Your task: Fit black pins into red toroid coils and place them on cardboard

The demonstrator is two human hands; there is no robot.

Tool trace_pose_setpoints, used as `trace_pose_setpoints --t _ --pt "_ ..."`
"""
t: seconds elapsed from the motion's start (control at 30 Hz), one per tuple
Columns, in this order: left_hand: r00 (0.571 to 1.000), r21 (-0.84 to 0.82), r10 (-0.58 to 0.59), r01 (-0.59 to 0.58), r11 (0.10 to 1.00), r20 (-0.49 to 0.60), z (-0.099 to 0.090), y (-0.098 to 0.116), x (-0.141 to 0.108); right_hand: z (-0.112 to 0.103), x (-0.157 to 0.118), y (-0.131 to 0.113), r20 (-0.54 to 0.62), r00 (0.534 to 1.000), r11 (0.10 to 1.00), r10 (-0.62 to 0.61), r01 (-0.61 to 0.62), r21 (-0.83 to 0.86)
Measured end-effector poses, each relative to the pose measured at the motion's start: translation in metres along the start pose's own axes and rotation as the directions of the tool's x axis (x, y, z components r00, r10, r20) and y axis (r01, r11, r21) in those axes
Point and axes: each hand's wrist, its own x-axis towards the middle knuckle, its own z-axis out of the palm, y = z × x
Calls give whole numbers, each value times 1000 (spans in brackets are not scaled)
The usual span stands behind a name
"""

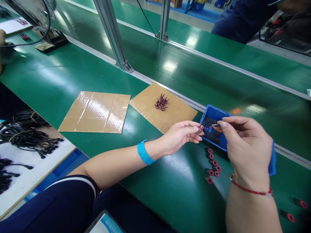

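My left hand [181, 137], with a blue band on its wrist, pinches a small red and black wound ring [200, 129] above the near edge of a blue bin [213, 111]. To its right, my right hand [245, 142] holds a thin dark piece [215, 125] between thumb and fingers, close to the ring's leads. Thin black pieces [211, 132] fill part of the bin. Several red and black rings [215, 162] lie on the green table below the bin. A cluster of rings with black leads [161, 103] rests on the right cardboard sheet [177, 111].
Another cardboard sheet [97, 113] lies to the left. Metal posts [113, 35] rise behind it. Black cables [26, 132] lie on a white surface at far left. More rings [289, 216] are at lower right. Another person's sleeve [235, 21] shows across the table.
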Motion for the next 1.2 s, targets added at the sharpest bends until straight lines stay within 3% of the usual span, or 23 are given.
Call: trace_pose_setpoints --t 0.47,0.8,0.9,1.07,1.2 --pt "1000 14 5 -6 1000 15 -2 -2 0 0 -1 0 99 995 997 -20 28 -72" --pt "1000 2 -8 8 1000 6 0 0 -1 2 -3 0 3 997 988 -78 78 -130" --pt "1000 9 -17 17 1000 -1 1 0 -1 2 -7 -6 -32 990 977 -136 128 -171" --pt "1000 35 -15 15 999 7 0 0 -2 1 -12 -17 36 966 927 -256 256 -274" --pt "1000 43 -11 11 999 5 0 0 -2 0 -13 -20 51 957 906 -287 288 -309"
